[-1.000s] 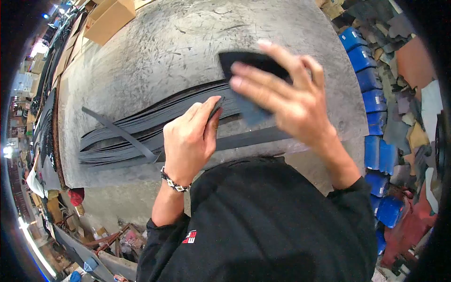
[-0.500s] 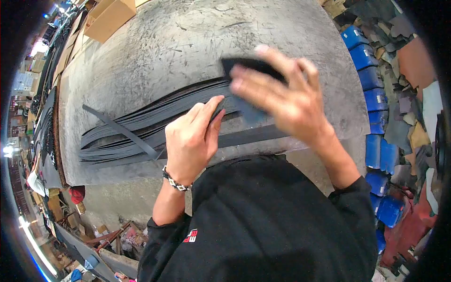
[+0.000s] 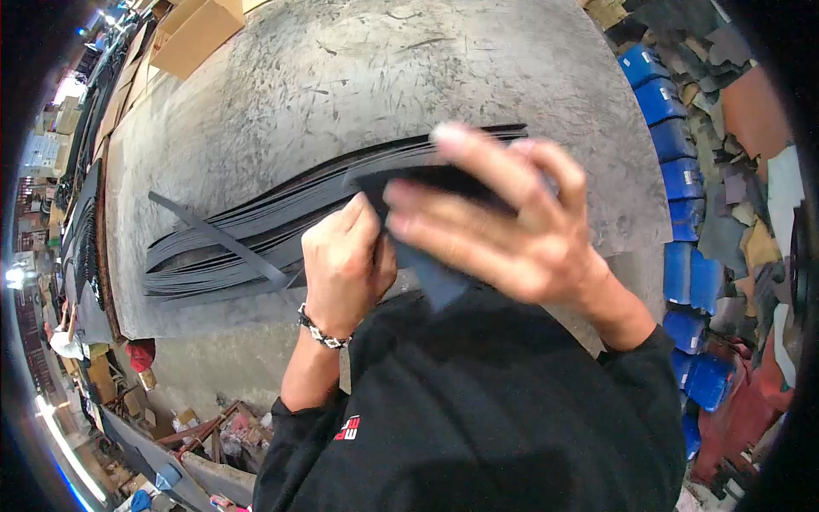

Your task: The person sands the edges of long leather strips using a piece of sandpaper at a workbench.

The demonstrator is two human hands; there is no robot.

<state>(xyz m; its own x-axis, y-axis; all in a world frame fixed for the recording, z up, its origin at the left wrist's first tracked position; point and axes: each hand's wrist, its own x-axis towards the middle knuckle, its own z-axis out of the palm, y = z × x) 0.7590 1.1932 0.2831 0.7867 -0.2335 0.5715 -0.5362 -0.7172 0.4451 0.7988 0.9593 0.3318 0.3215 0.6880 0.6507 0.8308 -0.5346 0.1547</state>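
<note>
My left hand (image 3: 341, 269), with a braided bracelet at the wrist, is closed in front of the bundle of dark strips. A dark strip seems pinched in it, mostly hidden by the fingers. My right hand (image 3: 512, 218) is smeared by motion, its fingers stretched over a dark, flat, cloth-like piece (image 3: 439, 282) that it holds against my left fist. Behind both hands, the bundle of long dark grey strips (image 3: 264, 209) lies curved on the table (image 3: 384, 77). One loose strip (image 3: 217, 236) crosses the bundle's left part at a slant.
A cardboard box (image 3: 200, 38) stands at the table's far left. Blue containers (image 3: 670, 141) line the right side, with leather-like scraps (image 3: 755, 94) beyond. Debris (image 3: 226, 435) lies on the floor at lower left.
My right hand and the dark piece have moved left and toward my body, up against my left hand. My left fingers have curled in and tipped down slightly. The bundle is still.
</note>
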